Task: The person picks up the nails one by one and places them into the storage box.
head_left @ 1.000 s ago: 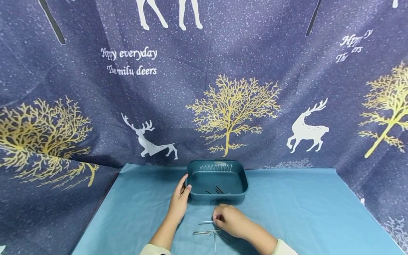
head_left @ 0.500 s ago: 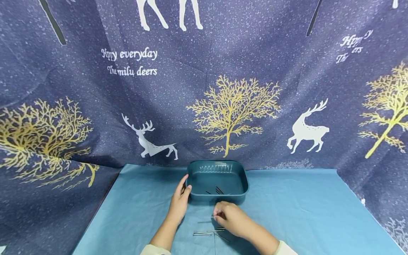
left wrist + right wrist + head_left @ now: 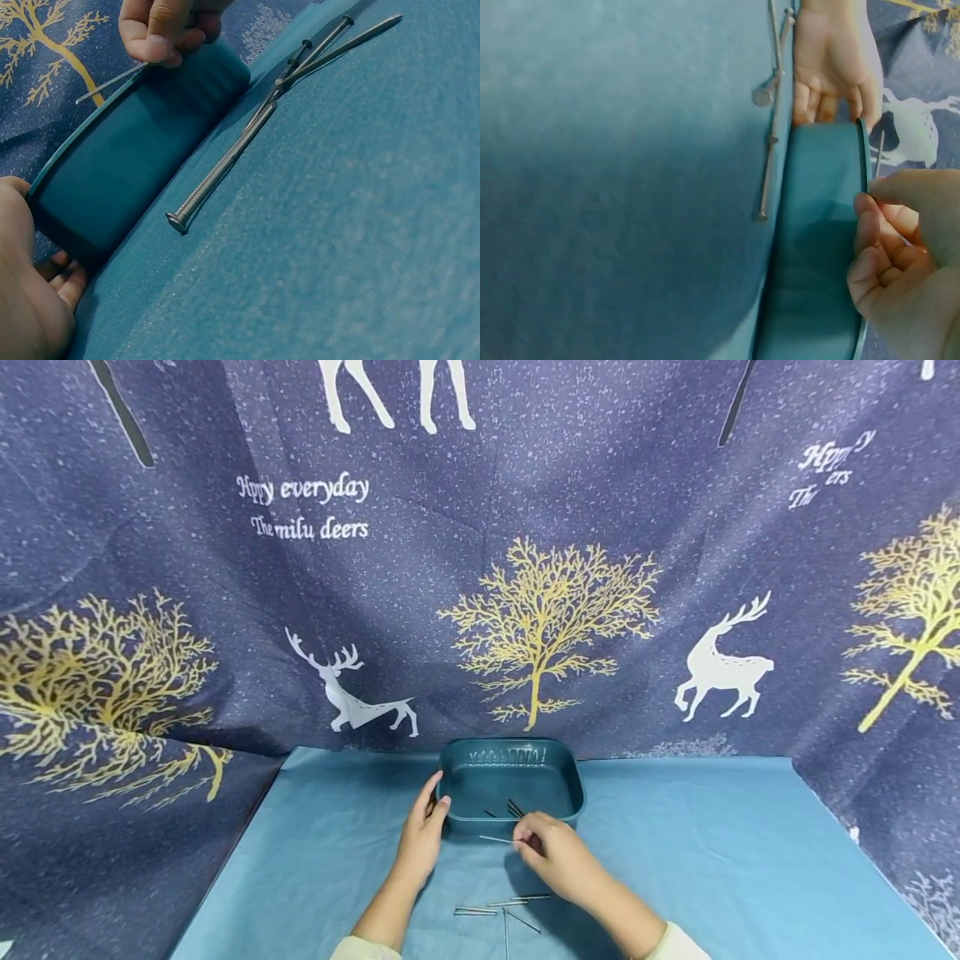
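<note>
My right hand (image 3: 558,864) pinches a thin steel nail (image 3: 495,839) between thumb and fingertips, at the front rim of a teal plastic box (image 3: 467,827). In the left wrist view, the held nail (image 3: 112,82) slants out level with the box's rim. My left hand (image 3: 422,837) holds the left end of the box, thumb near the front corner and fingers along the side. Several dark nails (image 3: 515,808) lie inside the box. In front of it on the cloth lie several loose nails (image 3: 476,911), their flat heads showing in the left wrist view.
A light blue cloth (image 3: 690,852) covers the table. Behind it hangs a dark blue curtain (image 3: 420,610) printed with deer and trees, close behind the box's back wall.
My right hand has lifted the nail from the cloth and carried it forward to the box's front rim. The left hand has stayed on the box.
</note>
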{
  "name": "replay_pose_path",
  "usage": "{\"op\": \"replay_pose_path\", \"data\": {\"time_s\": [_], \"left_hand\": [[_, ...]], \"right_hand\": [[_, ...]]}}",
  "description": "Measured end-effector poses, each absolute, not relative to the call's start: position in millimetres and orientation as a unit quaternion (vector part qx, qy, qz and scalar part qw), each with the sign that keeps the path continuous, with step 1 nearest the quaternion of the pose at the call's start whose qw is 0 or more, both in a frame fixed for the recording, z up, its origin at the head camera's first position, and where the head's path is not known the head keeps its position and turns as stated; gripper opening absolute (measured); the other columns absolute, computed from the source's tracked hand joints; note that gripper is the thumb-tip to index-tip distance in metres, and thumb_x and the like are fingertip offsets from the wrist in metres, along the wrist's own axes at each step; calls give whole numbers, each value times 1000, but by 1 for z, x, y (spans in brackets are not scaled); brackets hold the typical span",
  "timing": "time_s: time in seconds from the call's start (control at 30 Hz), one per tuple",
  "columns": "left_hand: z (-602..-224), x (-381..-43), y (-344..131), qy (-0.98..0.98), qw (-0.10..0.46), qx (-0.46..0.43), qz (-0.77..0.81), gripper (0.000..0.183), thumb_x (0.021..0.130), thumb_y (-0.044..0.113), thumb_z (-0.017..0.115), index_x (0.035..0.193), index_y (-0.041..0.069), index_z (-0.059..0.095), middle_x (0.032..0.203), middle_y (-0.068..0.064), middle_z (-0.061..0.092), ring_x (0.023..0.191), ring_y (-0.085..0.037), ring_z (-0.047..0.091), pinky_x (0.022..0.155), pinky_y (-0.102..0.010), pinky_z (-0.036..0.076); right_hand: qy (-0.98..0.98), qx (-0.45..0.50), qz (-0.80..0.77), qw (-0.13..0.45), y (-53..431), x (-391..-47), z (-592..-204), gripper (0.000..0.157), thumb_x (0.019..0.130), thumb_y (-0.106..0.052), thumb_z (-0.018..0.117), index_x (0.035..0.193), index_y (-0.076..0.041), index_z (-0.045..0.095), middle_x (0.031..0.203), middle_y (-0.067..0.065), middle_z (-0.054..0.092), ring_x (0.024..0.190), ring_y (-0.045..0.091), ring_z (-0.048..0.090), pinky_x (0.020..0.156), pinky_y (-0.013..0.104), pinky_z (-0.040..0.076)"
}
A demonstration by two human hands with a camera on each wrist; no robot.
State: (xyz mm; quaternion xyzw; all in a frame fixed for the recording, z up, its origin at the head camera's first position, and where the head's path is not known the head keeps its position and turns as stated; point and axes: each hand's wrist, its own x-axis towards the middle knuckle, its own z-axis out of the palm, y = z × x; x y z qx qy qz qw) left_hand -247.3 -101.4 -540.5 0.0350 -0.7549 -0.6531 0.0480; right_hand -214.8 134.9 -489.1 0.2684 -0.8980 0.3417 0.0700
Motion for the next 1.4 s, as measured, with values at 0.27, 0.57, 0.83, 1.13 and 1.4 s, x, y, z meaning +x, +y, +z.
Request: {"op": "replay_pose_path", "data": {"time_s": [0.27,0.57,0.83,1.13,1.4], "left_hand": [[-539,-247,-102,-753,46,34,-656,50,108,30,49,157,35,37,168,-12,23,152,-39,28,119,-61,33],[-539,-246,-102,-752,47,29,-657,51,108,30,48,158,31,36,168,-15,22,152,-41,28,119,-61,32],[-539,-247,-101,-756,46,37,-652,51,108,30,49,157,33,37,168,-13,23,152,-40,30,118,-62,33],[-539,-247,-101,-755,47,35,-653,50,108,30,49,157,35,37,168,-14,23,151,-40,31,118,-62,34],[-540,-247,-100,-750,49,34,-659,50,108,29,49,156,33,38,168,-14,22,152,-40,28,119,-62,32]], "right_hand": [[-892,253,352,126,143,-223,-485,17,91,-7,73,86,-19,63,81,-11,55,70,-3,46,60,16,44],[-907,190,351,132,148,-230,-480,20,91,-8,74,84,-21,61,79,-12,53,70,2,49,62,18,44],[-909,162,356,142,152,-237,-480,19,91,-5,74,84,-18,62,78,-8,54,67,1,46,60,19,43],[-915,140,344,156,156,-244,-477,12,91,-8,72,87,-16,64,77,-6,54,66,3,46,61,21,43],[-912,143,340,180,157,-245,-479,10,91,-9,75,91,-14,66,81,-4,58,65,3,46,60,21,43]]}}
